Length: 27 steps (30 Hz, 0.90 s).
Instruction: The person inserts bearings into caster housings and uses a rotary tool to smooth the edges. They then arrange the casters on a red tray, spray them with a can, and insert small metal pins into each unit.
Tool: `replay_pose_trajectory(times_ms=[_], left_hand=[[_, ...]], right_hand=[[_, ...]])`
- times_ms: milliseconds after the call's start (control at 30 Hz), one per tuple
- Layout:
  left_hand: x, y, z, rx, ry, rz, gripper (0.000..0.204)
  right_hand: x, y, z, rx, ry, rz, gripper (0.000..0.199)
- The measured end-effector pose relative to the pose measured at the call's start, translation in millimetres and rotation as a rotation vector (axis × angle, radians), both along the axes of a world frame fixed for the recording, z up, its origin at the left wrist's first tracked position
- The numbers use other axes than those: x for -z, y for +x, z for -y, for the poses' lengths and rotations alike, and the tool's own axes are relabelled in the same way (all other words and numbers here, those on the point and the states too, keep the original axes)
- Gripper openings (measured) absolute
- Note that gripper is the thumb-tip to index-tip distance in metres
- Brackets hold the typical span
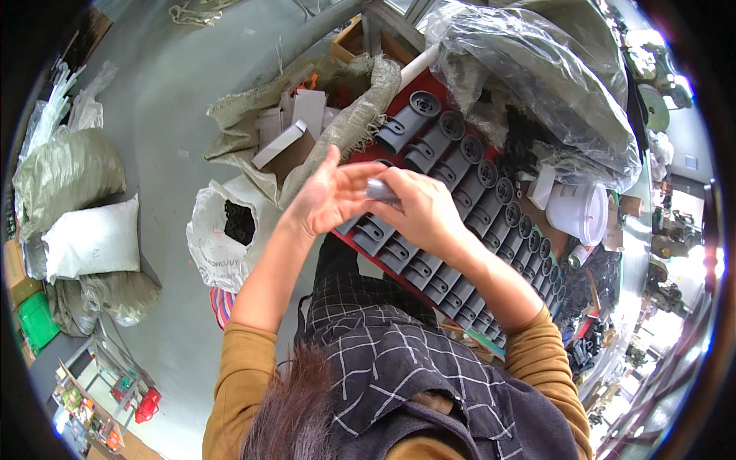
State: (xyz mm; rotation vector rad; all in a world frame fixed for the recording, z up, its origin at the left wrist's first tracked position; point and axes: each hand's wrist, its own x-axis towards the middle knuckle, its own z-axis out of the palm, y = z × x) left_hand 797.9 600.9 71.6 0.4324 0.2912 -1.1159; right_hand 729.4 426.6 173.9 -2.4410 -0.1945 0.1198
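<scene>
My right hand (420, 205) pinches a small grey plastic part (381, 191) between thumb and fingers, above the table's near left corner. Palm up beside it, my left hand (331, 196) has its thumb raised and its fingers stretched toward the part. The left fingertips pass behind the right hand, so whether they touch the part I cannot tell. Below and to the right, several grey tubular housings (462, 162) with round, dark-rimmed ends lie in rows on a red tabletop (399, 102).
A woven sack (341, 126) with cardboard boxes (282, 146) stands beyond my left hand. Near it sits a white sack (217, 257) of black pieces. Clear plastic sheeting (537, 84) and a white bucket (576, 213) are on the table's far right. Full sacks (92, 238) lie at left.
</scene>
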Motion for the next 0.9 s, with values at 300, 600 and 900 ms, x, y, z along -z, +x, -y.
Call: replay_pose_trajectory(times_ms=[300,600,900], left_hand=[[-1.1,-21.7,-19.3,0.090,-0.359,0.006,0.042],[-3.7,-46.2,-37.9,-0.098,0.130,0.029,0.016],[5.3,-54.0,-9.3,0.003,0.372,0.046,0.017]], right_hand=[[-62.6,44.2,4.8,-0.291,-0.395,0.037,0.032],[32.5,9.8,-24.6,-0.049,0.022,0.041,0.024],[105.2,-13.9,3.5,0.389,-0.070,0.205,0.008]])
